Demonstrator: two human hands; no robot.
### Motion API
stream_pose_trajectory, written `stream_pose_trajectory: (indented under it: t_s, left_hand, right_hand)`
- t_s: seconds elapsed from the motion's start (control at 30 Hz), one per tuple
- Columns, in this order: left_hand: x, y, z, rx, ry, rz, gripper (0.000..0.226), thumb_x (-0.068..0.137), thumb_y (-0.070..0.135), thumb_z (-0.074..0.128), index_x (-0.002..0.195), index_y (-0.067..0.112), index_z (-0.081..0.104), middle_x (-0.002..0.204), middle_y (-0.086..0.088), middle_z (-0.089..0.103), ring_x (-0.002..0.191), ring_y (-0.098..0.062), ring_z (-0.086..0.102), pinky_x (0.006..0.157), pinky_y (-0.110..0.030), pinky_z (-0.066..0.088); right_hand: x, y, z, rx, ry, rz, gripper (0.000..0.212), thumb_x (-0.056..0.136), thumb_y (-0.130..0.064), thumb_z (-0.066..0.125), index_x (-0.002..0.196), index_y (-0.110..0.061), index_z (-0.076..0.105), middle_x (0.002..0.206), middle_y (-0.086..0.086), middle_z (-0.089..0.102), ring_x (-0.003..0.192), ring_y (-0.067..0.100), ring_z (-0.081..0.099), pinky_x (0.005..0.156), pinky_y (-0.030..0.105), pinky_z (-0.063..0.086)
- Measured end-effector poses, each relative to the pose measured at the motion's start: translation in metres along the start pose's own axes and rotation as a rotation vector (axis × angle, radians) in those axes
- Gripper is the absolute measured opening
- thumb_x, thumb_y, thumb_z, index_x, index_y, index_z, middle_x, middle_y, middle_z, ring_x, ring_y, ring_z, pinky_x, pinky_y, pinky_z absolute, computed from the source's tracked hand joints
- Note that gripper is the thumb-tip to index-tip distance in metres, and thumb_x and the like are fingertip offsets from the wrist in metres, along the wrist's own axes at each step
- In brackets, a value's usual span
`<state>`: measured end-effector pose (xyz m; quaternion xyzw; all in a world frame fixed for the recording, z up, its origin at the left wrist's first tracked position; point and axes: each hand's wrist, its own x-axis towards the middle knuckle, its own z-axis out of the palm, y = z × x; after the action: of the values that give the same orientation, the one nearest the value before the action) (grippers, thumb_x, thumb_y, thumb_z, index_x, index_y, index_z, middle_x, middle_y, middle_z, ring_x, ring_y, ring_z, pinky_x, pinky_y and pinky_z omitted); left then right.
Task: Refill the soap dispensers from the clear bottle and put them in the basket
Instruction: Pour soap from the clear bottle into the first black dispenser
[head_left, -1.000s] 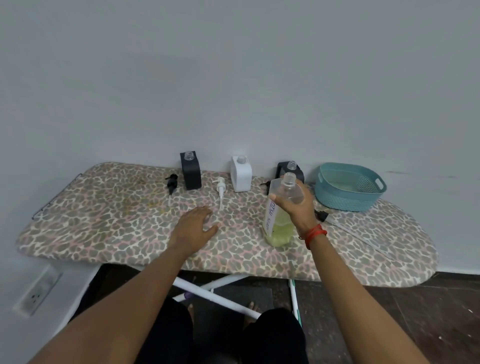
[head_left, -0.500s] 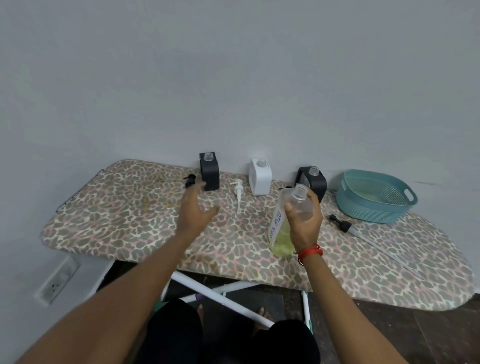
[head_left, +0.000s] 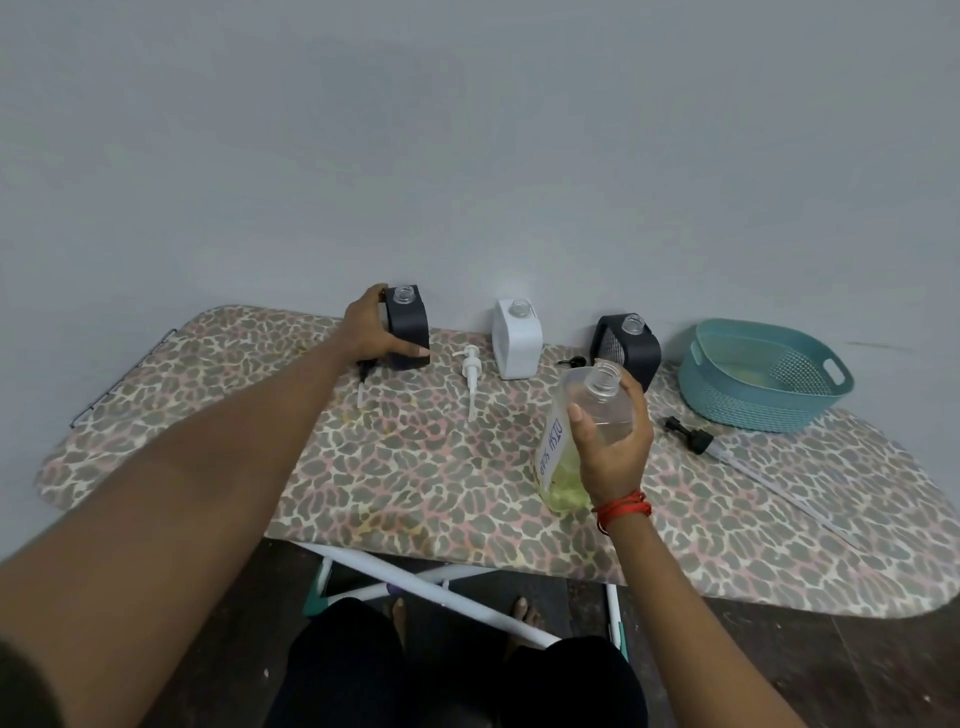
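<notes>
My right hand (head_left: 615, 452) grips the clear bottle (head_left: 582, 431), uncapped, with yellow-green soap low inside and a label on its side; it is tilted just above the board. My left hand (head_left: 371, 330) is wrapped around the left black dispenser (head_left: 408, 327) at the back of the board. A white dispenser (head_left: 517, 338) and a second black dispenser (head_left: 628, 345) stand further right, all three with open necks. The teal basket (head_left: 727, 395) sits at the far right.
A leopard-print ironing board (head_left: 405, 467) against a grey wall carries everything. A white pump (head_left: 471, 382) lies between the left dispensers, a black pump (head_left: 574, 361) by the right dispenser, and a black pump with a long tube (head_left: 691, 434) near the basket.
My left hand has reached forward from mid-board and closed around the left black dispenser. The right hand has kept hold of the clear bottle.
</notes>
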<state>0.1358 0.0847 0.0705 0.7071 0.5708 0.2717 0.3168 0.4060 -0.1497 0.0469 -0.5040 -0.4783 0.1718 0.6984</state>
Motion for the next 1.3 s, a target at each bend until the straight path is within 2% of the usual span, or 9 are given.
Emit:
stream_pose_trajectory:
  t_s: [0.17, 0.27, 0.4, 0.5, 0.7, 0.87, 1.0, 1.17, 1.3]
  left_hand:
    - [-0.007, 0.0, -0.003, -0.053, 0.106, 0.083, 0.117, 0.053, 0.035, 0.102, 0.15, 0.014, 0.04, 0.152, -0.005, 0.047, 0.139, -0.027, 0.046, 0.108, -0.034, 0.039]
    - [-0.034, 0.006, 0.0, -0.12, 0.158, 0.195, 0.119, 0.055, 0.035, 0.102, 0.153, 0.018, 0.035, 0.151, -0.004, 0.04, 0.138, -0.023, 0.044, 0.114, -0.044, 0.044]
    - [-0.092, 0.004, 0.025, -0.124, 0.133, 0.312, 0.125, 0.05, 0.05, 0.098, 0.156, 0.03, 0.034, 0.142, 0.003, 0.035, 0.135, -0.019, 0.041, 0.113, -0.038, 0.04]
    - [-0.132, -0.001, 0.05, -0.138, 0.072, 0.306, 0.123, 0.052, 0.053, 0.094, 0.157, 0.036, 0.031, 0.145, 0.01, 0.029, 0.135, -0.016, 0.039, 0.113, -0.035, 0.038]
    - [-0.162, -0.013, 0.077, -0.288, 0.097, 0.295, 0.114, 0.064, 0.033, 0.099, 0.156, 0.038, 0.03, 0.145, 0.018, 0.038, 0.13, 0.01, 0.042, 0.102, -0.006, 0.037]
    - [-0.165, -0.017, 0.085, -0.319, 0.136, 0.226, 0.116, 0.063, 0.034, 0.099, 0.156, 0.025, 0.031, 0.15, 0.008, 0.041, 0.138, -0.009, 0.044, 0.111, -0.031, 0.042]
    - [-0.162, -0.021, 0.085, -0.309, 0.118, 0.204, 0.113, 0.062, 0.037, 0.099, 0.151, 0.036, 0.03, 0.137, 0.03, 0.04, 0.132, -0.006, 0.045, 0.108, -0.031, 0.043]
    - [-0.159, -0.024, 0.081, -0.34, 0.075, 0.198, 0.115, 0.061, 0.031, 0.101, 0.154, 0.024, 0.035, 0.148, 0.007, 0.048, 0.136, -0.014, 0.05, 0.112, -0.04, 0.047]
    - [-0.158, -0.027, 0.078, -0.375, 0.056, 0.237, 0.109, 0.057, 0.035, 0.1, 0.15, 0.031, 0.042, 0.143, 0.012, 0.051, 0.132, -0.007, 0.052, 0.108, -0.036, 0.05]
  right_hand:
    - [0.0, 0.005, -0.002, -0.02, -0.018, 0.014, 0.082, 0.079, -0.064, 0.072, 0.134, -0.005, 0.055, 0.129, -0.019, 0.061, 0.122, 0.002, 0.058, 0.1, 0.015, 0.045]
    - [0.0, 0.005, -0.003, -0.051, -0.017, 0.015, 0.087, 0.076, -0.067, 0.073, 0.135, -0.005, 0.054, 0.13, -0.004, 0.063, 0.124, 0.008, 0.058, 0.103, 0.023, 0.048]
    - [0.0, 0.006, -0.006, -0.085, -0.03, 0.036, 0.086, 0.075, -0.064, 0.075, 0.137, -0.009, 0.054, 0.134, 0.008, 0.061, 0.127, 0.018, 0.057, 0.106, 0.042, 0.048]
    - [-0.002, 0.002, -0.006, -0.084, -0.047, 0.049, 0.086, 0.073, -0.064, 0.077, 0.138, -0.013, 0.053, 0.135, 0.005, 0.061, 0.127, 0.017, 0.058, 0.106, 0.045, 0.049]
    - [-0.005, -0.005, -0.006, -0.043, -0.064, 0.066, 0.085, 0.066, -0.07, 0.079, 0.137, -0.032, 0.052, 0.134, -0.012, 0.06, 0.126, 0.004, 0.056, 0.101, 0.018, 0.048]
    - [-0.004, -0.001, -0.01, -0.08, -0.121, 0.055, 0.088, 0.066, -0.066, 0.082, 0.141, -0.035, 0.048, 0.141, -0.016, 0.055, 0.131, 0.002, 0.05, 0.105, 0.013, 0.043]
    - [-0.002, 0.0, -0.01, -0.057, -0.109, 0.042, 0.083, 0.069, -0.058, 0.083, 0.138, -0.026, 0.051, 0.131, -0.023, 0.058, 0.124, -0.002, 0.055, 0.096, 0.008, 0.043]
    - [0.003, -0.003, -0.002, -0.109, -0.141, 0.022, 0.073, 0.071, -0.041, 0.083, 0.134, -0.02, 0.053, 0.122, -0.03, 0.06, 0.116, -0.007, 0.058, 0.091, 0.006, 0.044]
    - [0.02, -0.015, 0.004, -0.223, -0.275, -0.024, 0.071, 0.069, -0.03, 0.086, 0.129, -0.045, 0.05, 0.124, -0.036, 0.057, 0.117, -0.011, 0.055, 0.092, 0.003, 0.04]
